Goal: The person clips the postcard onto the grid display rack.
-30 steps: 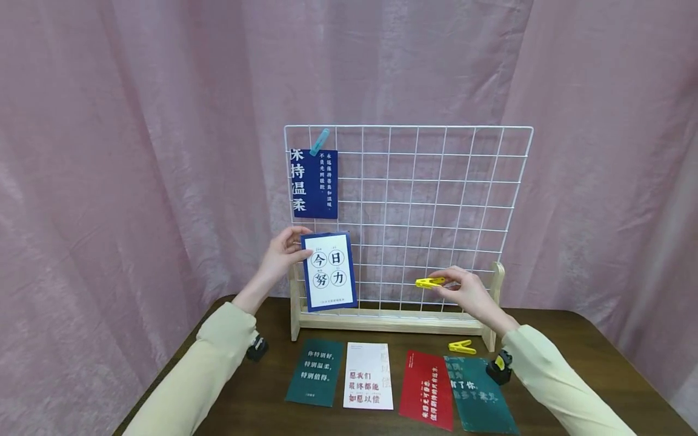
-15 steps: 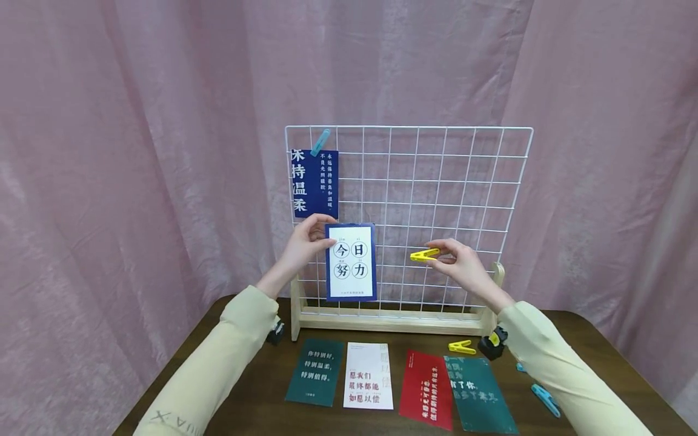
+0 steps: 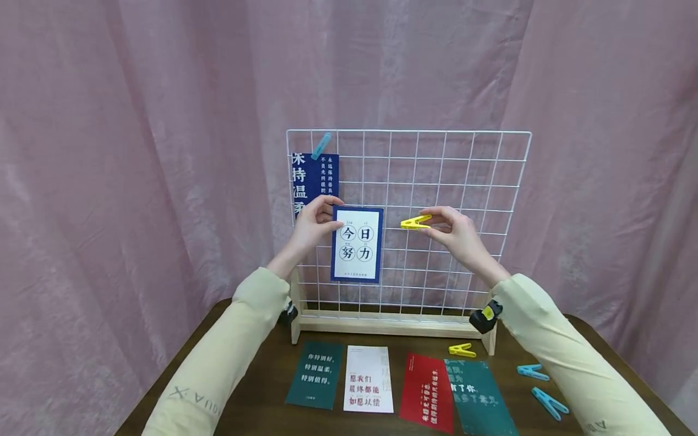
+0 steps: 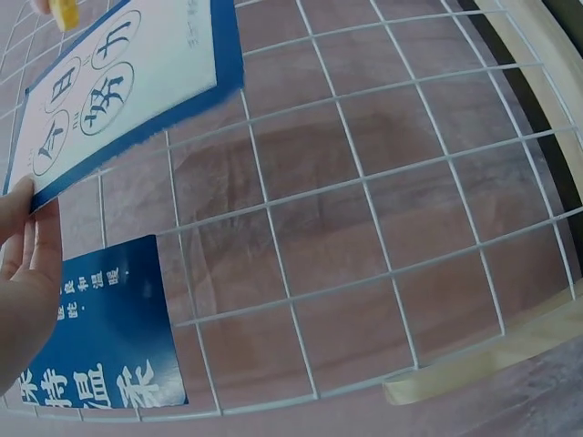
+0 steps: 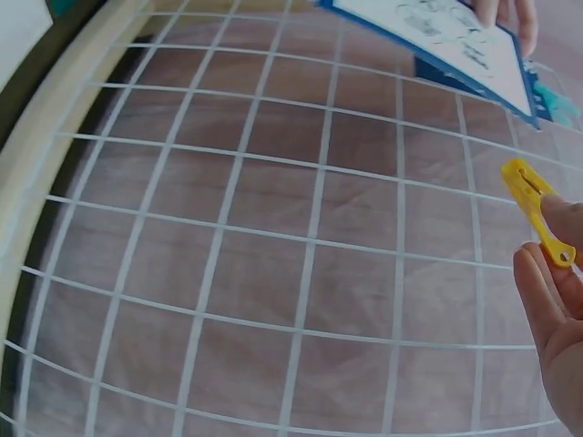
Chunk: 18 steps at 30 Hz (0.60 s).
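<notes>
My left hand (image 3: pixel 314 225) pinches the upper left edge of a white card with a blue border (image 3: pixel 357 270), held upright in front of the white wire grid (image 3: pixel 458 181). To its right, my right hand (image 3: pixel 457 235) pinches a yellow clip (image 3: pixel 415 222) by its handles, clear of the card. A dark blue card (image 3: pixel 313 175) hangs at the grid's upper left under a light blue clip (image 3: pixel 322 146); my left hand covers its lower part. In the right wrist view the yellow clip (image 5: pixel 537 211) sits between thumb and fingers.
On the brown table (image 3: pixel 245 393) lie a green card (image 3: pixel 314 387), a white card (image 3: pixel 368 360), a red card (image 3: pixel 422 375) and another green card (image 3: pixel 485 412) at the red one's edge. A yellow clip (image 3: pixel 462 350) and two blue clips (image 3: pixel 549 402) lie at the right. Wooden feet hold the grid.
My left hand has carried the blue-bordered card up and to the right. My right hand has risen with the yellow clip and moved slightly left, closer to the card.
</notes>
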{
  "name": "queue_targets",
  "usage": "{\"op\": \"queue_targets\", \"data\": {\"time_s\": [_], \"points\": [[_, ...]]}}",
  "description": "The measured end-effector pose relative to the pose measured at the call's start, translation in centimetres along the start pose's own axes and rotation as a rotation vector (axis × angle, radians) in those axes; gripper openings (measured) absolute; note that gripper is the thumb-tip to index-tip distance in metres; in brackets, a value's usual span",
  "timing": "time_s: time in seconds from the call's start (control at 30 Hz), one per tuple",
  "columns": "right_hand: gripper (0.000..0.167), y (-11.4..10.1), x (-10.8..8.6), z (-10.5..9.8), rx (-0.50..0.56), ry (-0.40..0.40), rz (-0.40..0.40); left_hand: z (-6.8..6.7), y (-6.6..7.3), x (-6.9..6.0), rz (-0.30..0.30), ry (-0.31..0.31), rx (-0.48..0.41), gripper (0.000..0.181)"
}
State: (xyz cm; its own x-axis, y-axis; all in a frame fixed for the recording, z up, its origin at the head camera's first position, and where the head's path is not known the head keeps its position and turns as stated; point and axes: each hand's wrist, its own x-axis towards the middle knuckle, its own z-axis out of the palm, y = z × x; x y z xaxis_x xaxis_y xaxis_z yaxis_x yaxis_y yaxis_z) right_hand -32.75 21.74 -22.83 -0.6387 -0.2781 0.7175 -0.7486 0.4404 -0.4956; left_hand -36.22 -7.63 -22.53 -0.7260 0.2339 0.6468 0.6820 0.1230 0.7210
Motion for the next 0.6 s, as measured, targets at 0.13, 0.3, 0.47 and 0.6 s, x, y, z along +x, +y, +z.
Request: {"op": "queue_targets", "data": {"time_s": [0.13,0.3,0.47,0.6], "points": [[0.037,-0.8,1.2,-0.8,0.010,0.005,0.011,-0.2,0.2,0.7,0.005,0.023,0.000,0.035],[0.034,-1.7,2.6,-1.7,-0.018,0.014,0.019,-0.1,0.8,2.2,0.004,0.101,-0.015,0.036],[0.033,-2.8,4.1,-2.2,-0.060,0.033,0.026,0.5,1.6,4.1,0.013,0.138,0.002,0.034],[0.033,-3.4,5.2,-2.3,-0.082,0.059,0.039,1.1,1.8,5.2,0.005,0.157,0.036,0.032]]}}
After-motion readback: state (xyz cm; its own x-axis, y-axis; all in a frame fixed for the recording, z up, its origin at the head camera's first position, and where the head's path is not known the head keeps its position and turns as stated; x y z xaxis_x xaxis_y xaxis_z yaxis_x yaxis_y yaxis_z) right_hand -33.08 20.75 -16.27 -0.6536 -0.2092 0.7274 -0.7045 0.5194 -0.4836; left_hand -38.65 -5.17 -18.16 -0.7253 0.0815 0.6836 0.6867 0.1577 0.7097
